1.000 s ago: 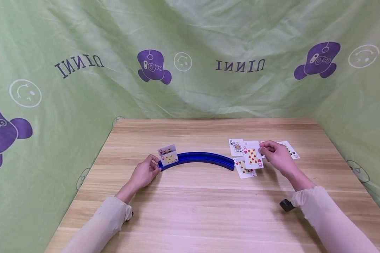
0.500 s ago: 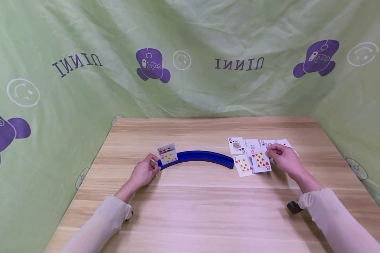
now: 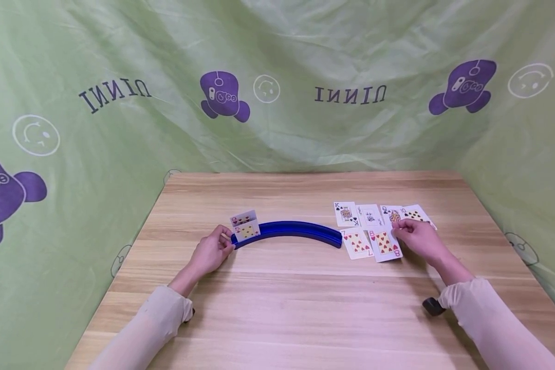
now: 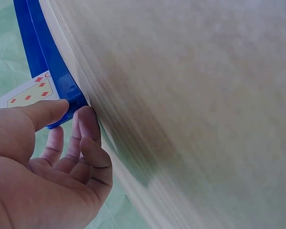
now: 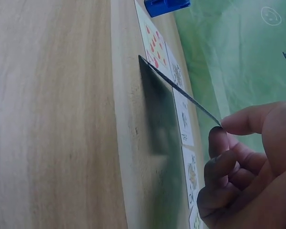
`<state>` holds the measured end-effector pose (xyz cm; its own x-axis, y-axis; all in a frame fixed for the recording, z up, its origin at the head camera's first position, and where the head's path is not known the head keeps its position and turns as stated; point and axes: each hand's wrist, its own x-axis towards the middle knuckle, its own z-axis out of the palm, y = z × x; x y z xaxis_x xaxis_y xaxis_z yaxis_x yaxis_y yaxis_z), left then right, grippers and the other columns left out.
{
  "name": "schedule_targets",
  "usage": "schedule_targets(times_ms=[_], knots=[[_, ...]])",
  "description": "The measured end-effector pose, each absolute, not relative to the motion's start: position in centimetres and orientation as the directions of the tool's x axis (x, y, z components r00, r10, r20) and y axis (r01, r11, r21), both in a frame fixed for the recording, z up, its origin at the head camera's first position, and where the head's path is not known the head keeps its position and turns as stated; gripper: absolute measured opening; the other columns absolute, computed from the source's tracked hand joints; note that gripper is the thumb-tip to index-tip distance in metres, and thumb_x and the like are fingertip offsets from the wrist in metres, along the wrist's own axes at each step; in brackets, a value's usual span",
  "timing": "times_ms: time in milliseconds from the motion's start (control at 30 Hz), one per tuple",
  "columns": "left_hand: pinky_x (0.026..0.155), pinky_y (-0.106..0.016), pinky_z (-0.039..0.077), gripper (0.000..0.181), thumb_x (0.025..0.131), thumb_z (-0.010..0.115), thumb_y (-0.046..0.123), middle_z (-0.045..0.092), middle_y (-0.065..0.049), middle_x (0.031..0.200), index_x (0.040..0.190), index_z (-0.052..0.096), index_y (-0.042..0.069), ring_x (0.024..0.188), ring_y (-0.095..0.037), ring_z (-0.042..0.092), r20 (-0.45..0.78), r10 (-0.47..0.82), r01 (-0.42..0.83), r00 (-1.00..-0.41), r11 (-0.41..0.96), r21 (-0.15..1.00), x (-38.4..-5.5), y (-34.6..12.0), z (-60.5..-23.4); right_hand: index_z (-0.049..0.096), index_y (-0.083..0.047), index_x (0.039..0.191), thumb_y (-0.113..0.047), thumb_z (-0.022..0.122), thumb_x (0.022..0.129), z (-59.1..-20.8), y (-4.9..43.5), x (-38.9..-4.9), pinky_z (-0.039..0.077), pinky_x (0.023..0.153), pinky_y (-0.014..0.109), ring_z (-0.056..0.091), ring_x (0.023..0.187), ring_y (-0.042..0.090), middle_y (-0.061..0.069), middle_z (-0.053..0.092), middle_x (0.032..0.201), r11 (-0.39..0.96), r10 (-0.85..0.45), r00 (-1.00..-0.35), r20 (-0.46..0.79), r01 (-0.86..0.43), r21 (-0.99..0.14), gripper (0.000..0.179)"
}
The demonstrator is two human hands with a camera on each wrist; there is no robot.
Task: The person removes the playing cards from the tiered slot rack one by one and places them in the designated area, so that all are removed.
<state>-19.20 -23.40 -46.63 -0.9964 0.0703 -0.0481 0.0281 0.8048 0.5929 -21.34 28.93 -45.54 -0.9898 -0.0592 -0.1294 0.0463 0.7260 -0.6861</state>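
Note:
My left hand (image 3: 211, 253) pinches the left end of a curved blue card holder (image 3: 300, 228) between thumb and fingers, also seen close in the left wrist view. A diamonds card (image 3: 247, 231) stands in the holder's left end, with a red-pipped card (image 3: 243, 220) behind it. With thumb and fingertips, my right hand (image 3: 418, 240) pinches the top right corner of the eight of hearts (image 3: 385, 244). In the right wrist view this playing card (image 5: 186, 94) is edge-on and tilted, its far corner low by the table, its held corner raised.
Face up beside the holder's right end lie the seven of hearts (image 3: 357, 243), king of spades (image 3: 346, 214), a picture card (image 3: 369, 216), a queen (image 3: 391, 213) and a ten (image 3: 416, 213). Green cloth (image 3: 287, 139) hangs behind the wooden table (image 3: 277, 303).
My right hand has carried the eight of hearts right and toward me, lowering it. The seven of hearts and the cards behind it are now uncovered. My left hand keeps its place on the holder.

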Motion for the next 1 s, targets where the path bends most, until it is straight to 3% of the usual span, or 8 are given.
schedule_targets(times_ms=[267, 400, 633, 1000], knots=[[0.073, -0.032, 0.05, 0.026, 0.09, 0.069, 0.012, 0.071, -0.006, 0.094, 0.112, 0.055, 0.01, 0.079, -0.016, 0.064, -0.054, 0.064, 0.019, -0.996, 0.805, 0.593, -19.3, -23.4, -46.7, 0.068, 0.001, 0.113, -0.028, 0.057, 0.1, -45.5, 29.6, -20.9, 0.045, 0.076, 0.033, 0.063, 0.088, 0.022, 0.017, 0.073, 0.1, 0.79, -0.071, -0.991, -0.113, 0.013, -0.612, 0.034], [0.073, -0.032, 0.05, 0.026, 0.09, 0.069, 0.012, 0.071, -0.006, 0.094, 0.112, 0.055, 0.01, 0.079, -0.015, 0.064, -0.052, 0.065, 0.022, -0.997, 0.806, 0.592, -19.2, -23.5, -46.7, 0.067, 0.001, 0.114, -0.03, 0.056, 0.1, -45.4, 29.7, -20.8, 0.044, 0.072, 0.031, 0.061, 0.083, 0.021, 0.016, 0.073, 0.098, 0.792, -0.073, -0.988, -0.135, 0.025, -0.61, 0.036], [0.073, -0.033, 0.05, 0.026, 0.09, 0.069, 0.012, 0.071, -0.006, 0.094, 0.112, 0.055, 0.01, 0.08, -0.015, 0.065, -0.056, 0.066, 0.02, -0.996, 0.807, 0.59, -19.2, -23.4, -46.7, 0.067, -0.002, 0.117, -0.032, 0.057, 0.1, -45.0, 28.7, -20.8, 0.048, 0.082, 0.04, 0.065, 0.097, 0.029, 0.016, 0.073, 0.104, 0.778, -0.08, -0.989, -0.122, 0.014, -0.628, 0.036], [0.073, -0.031, 0.05, 0.026, 0.091, 0.069, 0.012, 0.071, -0.007, 0.095, 0.113, 0.054, 0.01, 0.08, -0.016, 0.063, -0.063, 0.062, 0.013, -0.996, 0.809, 0.588, -19.3, -23.4, -46.7, 0.065, 0.0, 0.118, -0.029, 0.058, 0.1, -44.3, 27.0, -21.1, 0.049, 0.076, 0.026, 0.067, 0.094, 0.025, 0.018, 0.072, 0.104, 0.702, -0.108, -0.987, -0.119, 0.009, -0.712, 0.034]])
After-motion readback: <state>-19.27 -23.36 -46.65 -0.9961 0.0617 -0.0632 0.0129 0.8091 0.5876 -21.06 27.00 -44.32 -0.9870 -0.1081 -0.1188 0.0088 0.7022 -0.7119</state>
